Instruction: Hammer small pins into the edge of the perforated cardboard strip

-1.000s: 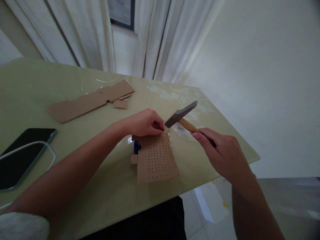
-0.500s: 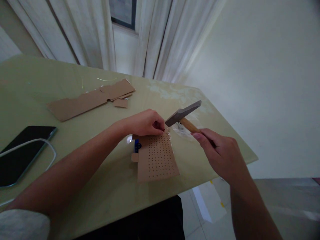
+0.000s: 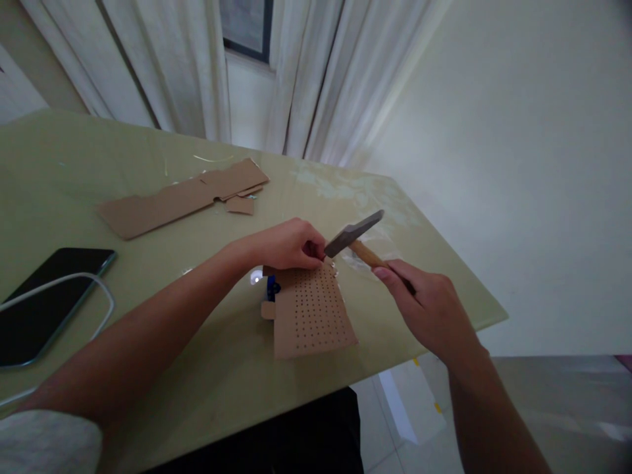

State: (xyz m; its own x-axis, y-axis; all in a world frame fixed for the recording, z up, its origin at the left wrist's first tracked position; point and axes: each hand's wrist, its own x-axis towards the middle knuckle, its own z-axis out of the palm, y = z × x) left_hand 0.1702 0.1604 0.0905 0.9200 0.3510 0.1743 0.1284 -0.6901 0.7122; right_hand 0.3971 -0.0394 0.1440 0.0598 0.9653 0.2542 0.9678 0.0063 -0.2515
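My right hand [image 3: 424,299] is wrapped round the wooden handle of a hammer [image 3: 353,234]. One end of its dark metal head is close beside the fingertips of my left hand [image 3: 296,243]. Those fingers are pinched together at the far edge of a piece of brown cardboard [image 3: 316,316] dotted with rows of small holes. What they pinch is too small to make out. A blue object [image 3: 271,288] shows at the cardboard's left side, partly underneath it.
Behind my left forearm lie a long torn cardboard strip [image 3: 172,204] and a small cardboard scrap [image 3: 240,205]. A dark-screened tablet [image 3: 54,303] with a white cable [image 3: 64,278] over it lies at the left. Clear plastic [image 3: 368,257] is behind the hammer handle. The table edge [image 3: 459,329] runs along the right.
My right hand has brought the hammer slightly down and to the left, so its head is nearer my left fingertips. My left hand stays in place on the cardboard.
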